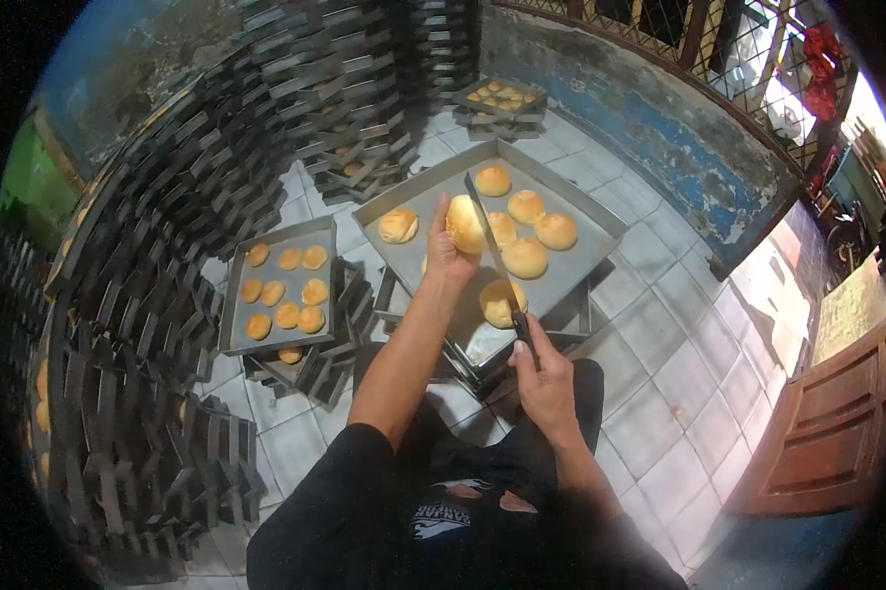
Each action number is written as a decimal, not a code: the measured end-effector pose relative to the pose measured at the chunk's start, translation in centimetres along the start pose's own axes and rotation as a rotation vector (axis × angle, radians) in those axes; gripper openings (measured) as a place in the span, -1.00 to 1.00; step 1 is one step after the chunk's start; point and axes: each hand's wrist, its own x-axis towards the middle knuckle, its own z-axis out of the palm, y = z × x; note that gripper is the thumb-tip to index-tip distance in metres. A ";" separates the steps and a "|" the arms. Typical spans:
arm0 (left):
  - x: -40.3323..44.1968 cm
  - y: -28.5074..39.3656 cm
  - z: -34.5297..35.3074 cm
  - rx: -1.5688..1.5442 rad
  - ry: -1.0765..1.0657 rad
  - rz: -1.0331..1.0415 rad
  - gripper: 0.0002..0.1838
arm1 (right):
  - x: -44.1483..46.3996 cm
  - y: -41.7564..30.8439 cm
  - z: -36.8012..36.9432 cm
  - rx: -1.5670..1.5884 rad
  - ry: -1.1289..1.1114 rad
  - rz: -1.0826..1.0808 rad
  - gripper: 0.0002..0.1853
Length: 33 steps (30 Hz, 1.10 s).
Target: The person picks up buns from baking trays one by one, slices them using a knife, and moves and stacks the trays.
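Note:
My left hand holds a round golden bun above a large metal tray. In my right hand is the black handle of a long knife, its blade pointing up and away, against the right side of the held bun. Several more buns lie on the tray, among them one at the back, one at the left, one at the right and one partly behind the blade near the front corner.
A smaller tray of buns stands on a stack at the left, and another tray at the back. Tall stacks of dark trays line the left side. Tiled floor lies at the right, with a brown wooden panel beyond.

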 end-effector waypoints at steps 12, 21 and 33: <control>0.0 1.9 -0.6 0.080 -0.073 0.052 -0.65 | -0.3 -0.6 -0.9 -0.065 -0.035 -0.011 -0.48; -2.5 -1.0 0.0 0.216 -0.064 -0.025 -0.70 | 3.8 -1.3 -1.4 -0.037 -0.050 -0.029 -0.51; -4.2 -3.1 0.7 0.223 0.053 -0.060 -0.65 | 5.4 -1.1 -0.4 -0.015 -0.062 -0.003 -0.51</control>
